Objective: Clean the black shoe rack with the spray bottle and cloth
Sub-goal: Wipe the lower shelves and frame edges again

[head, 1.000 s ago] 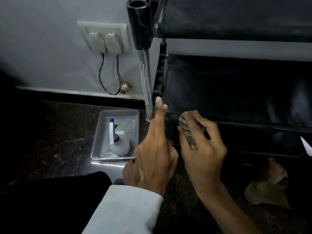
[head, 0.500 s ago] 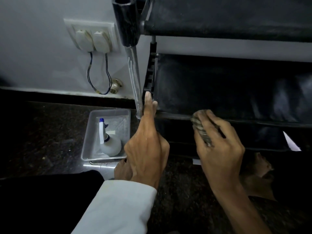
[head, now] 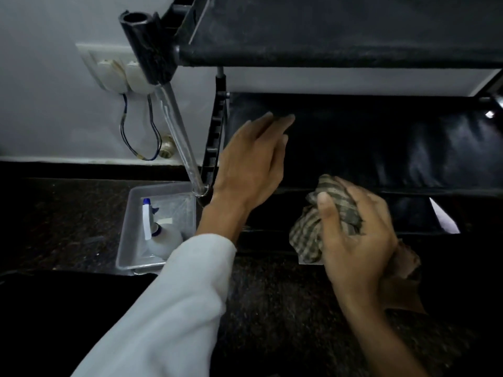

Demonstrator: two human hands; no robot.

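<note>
The black shoe rack (head: 340, 53) fills the upper right, with a dusty top shelf and a darker shelf under it. My left hand (head: 250, 161) reaches flat into the lower shelf, fingers together and stretched out, holding nothing. My right hand (head: 356, 238) is closed on a crumpled checked cloth (head: 313, 235) in front of the shelf's front bar. A white spray bottle (head: 158, 232) with a blue nozzle lies in a clear plastic tray (head: 128, 240) on the floor, left of the rack.
The rack's left post (head: 174, 126) runs slanted from a black cap to a clear tube. Wall sockets (head: 119, 74) with dangling wires sit behind it. The floor (head: 68, 208) is dark speckled stone. Something brown lies under my right hand.
My left hand has moved from the post's foot up and right onto the lower shelf. My right hand has drawn the cloth back toward me, and the view has tilted.
</note>
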